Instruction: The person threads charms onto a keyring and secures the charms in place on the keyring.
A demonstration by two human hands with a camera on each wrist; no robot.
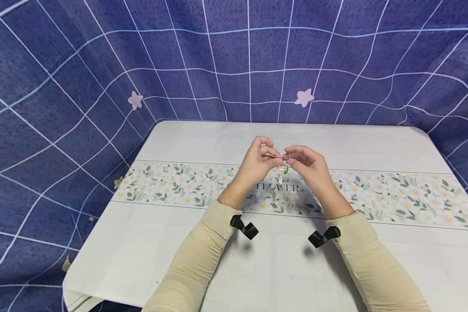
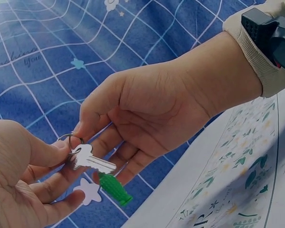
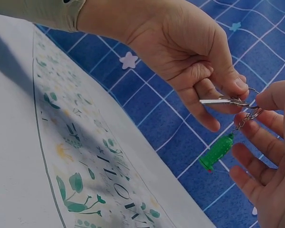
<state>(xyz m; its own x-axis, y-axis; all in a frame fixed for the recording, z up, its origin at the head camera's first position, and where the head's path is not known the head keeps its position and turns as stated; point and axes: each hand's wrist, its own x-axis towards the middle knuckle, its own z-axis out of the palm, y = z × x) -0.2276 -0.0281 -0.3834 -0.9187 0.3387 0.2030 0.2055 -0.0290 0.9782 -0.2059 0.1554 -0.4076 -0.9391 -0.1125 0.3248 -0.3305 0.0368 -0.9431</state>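
Key [image 2: 91,159] and green charm [image 3: 218,151] both hang from one thin metal ring [image 2: 70,135], which I have up above the table [image 1: 140,242], in the space between my two hands. My left hand [image 1: 259,161] pinches one side of the ring with thumb and fingertip; my right hand [image 1: 311,169] pinches the other side in the same way, so the fingers of both grip the same small hoop. I judge that only tips will do, since the wire is too slim for a whole palm and a wider grasp would cover it. The remaining fingers of each hand are bent loosely away, likely so they do not crowd the key. A short chain [image 3: 241,121] lets the charm dangle beside the key, apart from the ring itself, and neither seems to need a grip of its own. Holding the ring from opposite sides probably steadies it against twisting. Just where each thumb presses is partly hidden by the fingertips. Beneath my hands runs the floral strip [image 1: 171,184] of the tablecloth, and behind the table hangs a blue gridded curtain [image 1: 226,52].
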